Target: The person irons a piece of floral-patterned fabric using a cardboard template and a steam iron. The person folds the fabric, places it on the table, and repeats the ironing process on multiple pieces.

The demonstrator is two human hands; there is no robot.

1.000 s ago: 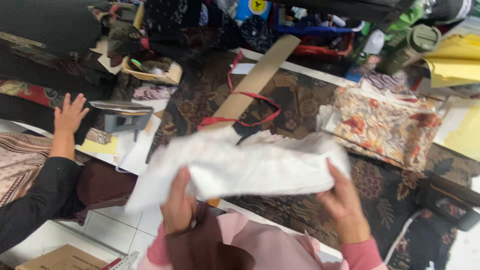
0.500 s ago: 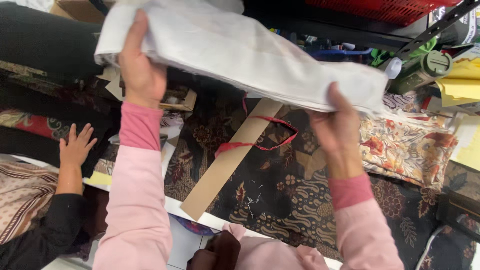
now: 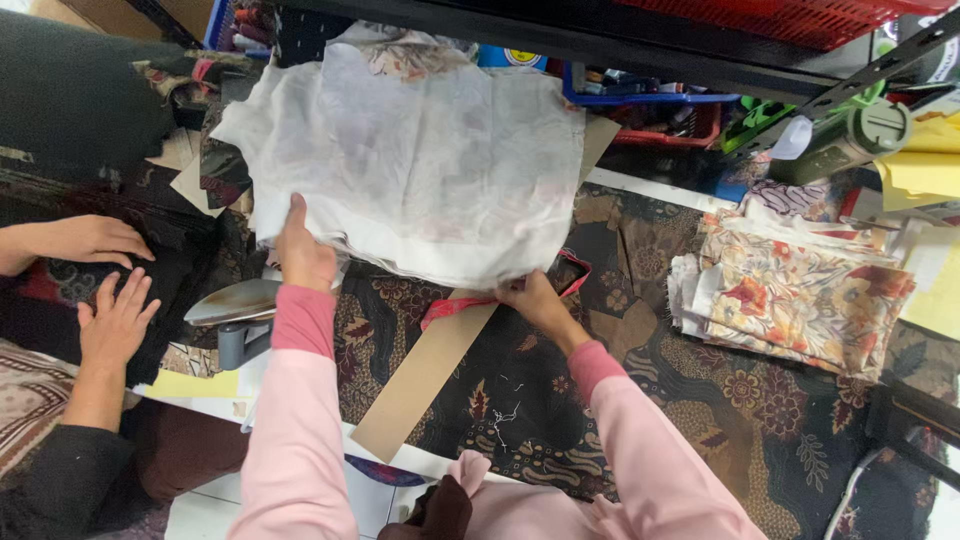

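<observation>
You are now lowering the white cloth (image 3: 420, 160), raised a moment ago, toward the tabletop's (image 3: 760, 420) far edge; left hand (image 3: 303, 255) and right hand (image 3: 530, 296) are gripping its near hem.

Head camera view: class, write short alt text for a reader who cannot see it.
Two hands in pink sleeves, left hand and right hand, hold a pile of white cloth over a dark patterned cloth. A cardboard strip lies beneath.
</observation>
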